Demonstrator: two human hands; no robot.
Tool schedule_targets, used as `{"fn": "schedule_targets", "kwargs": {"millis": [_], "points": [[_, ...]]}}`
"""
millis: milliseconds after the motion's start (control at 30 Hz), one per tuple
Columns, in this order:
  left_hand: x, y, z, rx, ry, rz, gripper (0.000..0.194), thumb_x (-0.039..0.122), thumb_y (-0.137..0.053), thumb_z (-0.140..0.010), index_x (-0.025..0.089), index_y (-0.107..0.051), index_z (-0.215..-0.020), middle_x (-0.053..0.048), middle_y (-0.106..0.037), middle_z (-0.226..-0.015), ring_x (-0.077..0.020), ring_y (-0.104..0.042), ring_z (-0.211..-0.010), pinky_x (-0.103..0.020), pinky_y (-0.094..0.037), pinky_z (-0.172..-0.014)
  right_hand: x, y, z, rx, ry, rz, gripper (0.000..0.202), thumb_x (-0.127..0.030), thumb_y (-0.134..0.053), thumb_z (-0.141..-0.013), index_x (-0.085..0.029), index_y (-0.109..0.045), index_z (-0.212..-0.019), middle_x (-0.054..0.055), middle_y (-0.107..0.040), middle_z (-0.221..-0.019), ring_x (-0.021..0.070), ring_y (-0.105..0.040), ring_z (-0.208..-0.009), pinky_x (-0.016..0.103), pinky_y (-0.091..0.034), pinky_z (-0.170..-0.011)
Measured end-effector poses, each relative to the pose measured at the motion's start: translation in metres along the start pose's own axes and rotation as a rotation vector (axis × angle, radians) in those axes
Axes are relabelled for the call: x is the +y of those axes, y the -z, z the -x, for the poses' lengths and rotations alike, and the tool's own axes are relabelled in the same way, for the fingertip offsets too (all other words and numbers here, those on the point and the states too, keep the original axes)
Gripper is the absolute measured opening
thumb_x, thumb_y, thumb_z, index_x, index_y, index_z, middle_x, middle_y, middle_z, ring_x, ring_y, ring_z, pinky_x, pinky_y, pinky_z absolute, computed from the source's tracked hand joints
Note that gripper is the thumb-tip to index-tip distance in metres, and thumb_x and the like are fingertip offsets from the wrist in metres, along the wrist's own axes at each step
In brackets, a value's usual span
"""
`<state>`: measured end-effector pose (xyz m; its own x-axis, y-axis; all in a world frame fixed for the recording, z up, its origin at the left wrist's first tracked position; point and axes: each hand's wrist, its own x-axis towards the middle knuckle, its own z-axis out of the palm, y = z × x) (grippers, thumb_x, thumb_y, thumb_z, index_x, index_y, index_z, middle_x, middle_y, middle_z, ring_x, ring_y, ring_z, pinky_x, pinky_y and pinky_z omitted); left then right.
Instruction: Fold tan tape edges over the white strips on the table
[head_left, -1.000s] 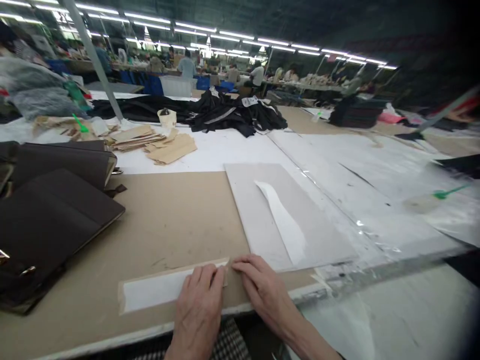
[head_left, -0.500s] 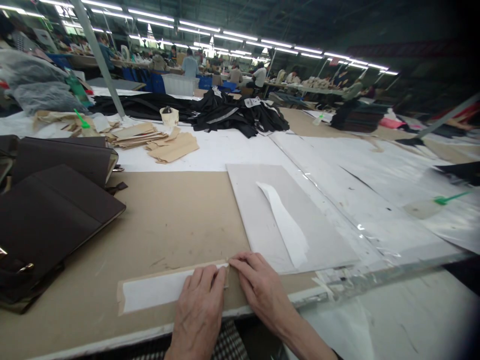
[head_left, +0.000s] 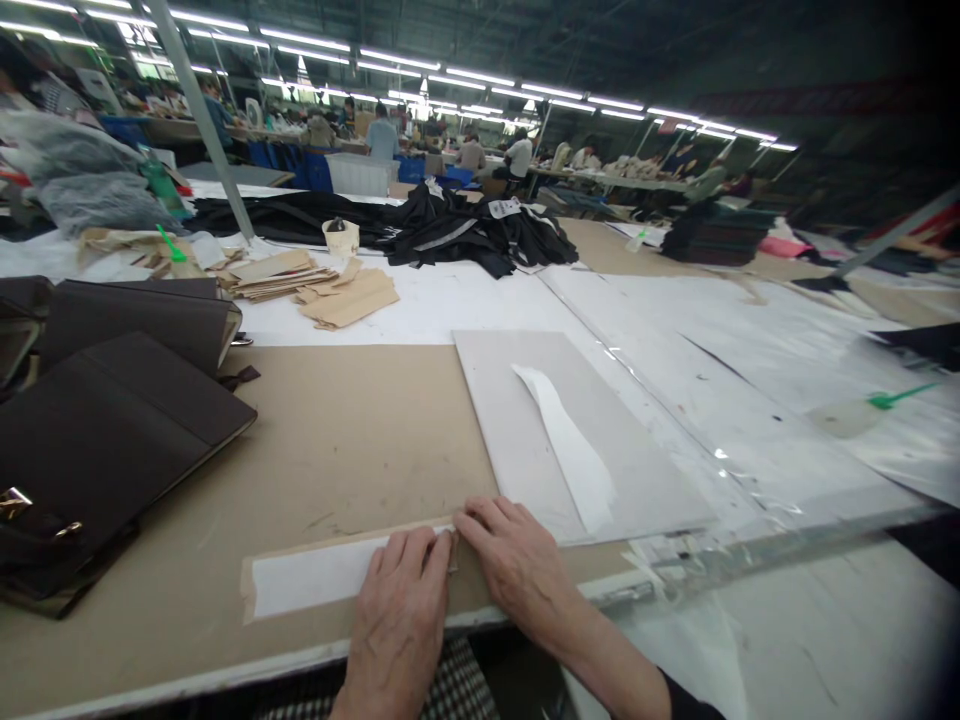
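A long white strip (head_left: 307,582) with a tan border (head_left: 247,592) lies flat near the table's front edge. Over its right part rests my left hand (head_left: 403,605), fingers bent and close together, thumb and index finger at the strip's end. My right hand (head_left: 517,560) touches the same right end from the other side, its thumb and fingertips pinched at the border. Both sets of fingertips partly hide that end, so the fold or edge beneath is hard to make out. Just beyond, a curved white piece (head_left: 564,440) lies on a grey board (head_left: 645,470).
Dark brown bags (head_left: 127,430) with metal fittings lie at the left. Tan paper pieces (head_left: 349,298), a small cup (head_left: 341,237) and a pile of black straps (head_left: 480,235) are farther back. A green-tipped bottle (head_left: 847,412) lies at right. People work in the background.
My right hand's fingers have shifted slightly up and left at the strip's end, with more of the right forearm and dark sleeve showing. The left hand stays on the strip.
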<state>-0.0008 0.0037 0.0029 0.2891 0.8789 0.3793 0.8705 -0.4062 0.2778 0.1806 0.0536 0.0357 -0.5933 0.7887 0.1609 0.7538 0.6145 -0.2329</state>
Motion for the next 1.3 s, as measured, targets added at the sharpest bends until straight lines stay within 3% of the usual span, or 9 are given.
{"fn": "schedule_targets", "kwargs": {"millis": [133, 200, 633, 1000, 1167, 1300], "points": [[0.003, 0.003, -0.001, 0.007, 0.037, 0.014, 0.033, 0.011, -0.052, -0.096, 0.019, -0.058, -0.127, -0.007, -0.062, -0.108, -0.0251, -0.058, -0.099, -0.041, -0.051, -0.087, 0.008, -0.002, 0.011, 0.161, -0.063, -0.332, 0.042, 0.002, -0.041, -0.09, -0.02, -0.061, -0.12, 0.009, -0.064, -0.121, 0.0223, -0.059, -0.113, 0.04, -0.051, -0.099], [0.004, 0.003, -0.001, 0.01, 0.038, 0.017, 0.028, 0.013, -0.05, -0.098, 0.02, -0.06, -0.124, -0.007, -0.062, -0.106, -0.0247, -0.058, -0.098, -0.041, -0.051, -0.087, 0.008, -0.004, 0.017, 0.205, -0.074, -0.39, 0.043, 0.001, -0.04, -0.09, -0.021, -0.063, -0.118, 0.009, -0.065, -0.121, 0.0214, -0.059, -0.114, 0.04, -0.051, -0.1], [0.004, 0.005, -0.002, 0.009, 0.044, 0.027, 0.026, 0.012, -0.051, -0.097, 0.022, -0.06, -0.119, -0.006, -0.062, -0.106, -0.0239, -0.059, -0.099, -0.041, -0.052, -0.087, -0.004, -0.01, 0.02, 0.277, -0.055, -0.296, 0.046, 0.002, -0.041, -0.085, -0.021, -0.067, -0.116, 0.01, -0.065, -0.116, 0.0253, -0.059, -0.105, 0.047, -0.055, -0.091], [0.001, 0.001, -0.001, -0.012, 0.038, 0.031, 0.031, 0.008, -0.051, -0.095, 0.023, -0.058, -0.122, -0.005, -0.062, -0.108, -0.0244, -0.057, -0.098, -0.04, -0.05, -0.086, -0.022, -0.008, 0.015, 0.127, -0.052, -0.084, 0.038, -0.001, -0.054, -0.087, -0.016, -0.064, -0.12, 0.012, -0.064, -0.117, 0.0297, -0.057, -0.104, 0.048, -0.054, -0.091], [0.003, 0.003, -0.001, -0.007, 0.053, 0.034, 0.028, 0.01, -0.051, -0.096, 0.022, -0.059, -0.12, -0.005, -0.062, -0.108, -0.0245, -0.057, -0.099, -0.041, -0.05, -0.086, -0.011, -0.009, 0.015, 0.232, -0.099, -0.278, 0.039, 0.001, -0.043, -0.09, -0.02, -0.065, -0.115, 0.009, -0.065, -0.113, 0.0247, -0.06, -0.104, 0.042, -0.056, -0.091], [0.002, 0.002, 0.0, -0.001, 0.036, 0.027, 0.027, 0.011, -0.051, -0.097, 0.022, -0.059, -0.12, -0.006, -0.062, -0.107, -0.0247, -0.057, -0.099, -0.041, -0.05, -0.085, -0.006, -0.013, 0.015, 0.268, -0.114, -0.243, 0.039, -0.001, -0.041, -0.091, -0.02, -0.065, -0.117, 0.011, -0.064, -0.111, 0.0257, -0.061, -0.102, 0.044, -0.057, -0.088]]}}
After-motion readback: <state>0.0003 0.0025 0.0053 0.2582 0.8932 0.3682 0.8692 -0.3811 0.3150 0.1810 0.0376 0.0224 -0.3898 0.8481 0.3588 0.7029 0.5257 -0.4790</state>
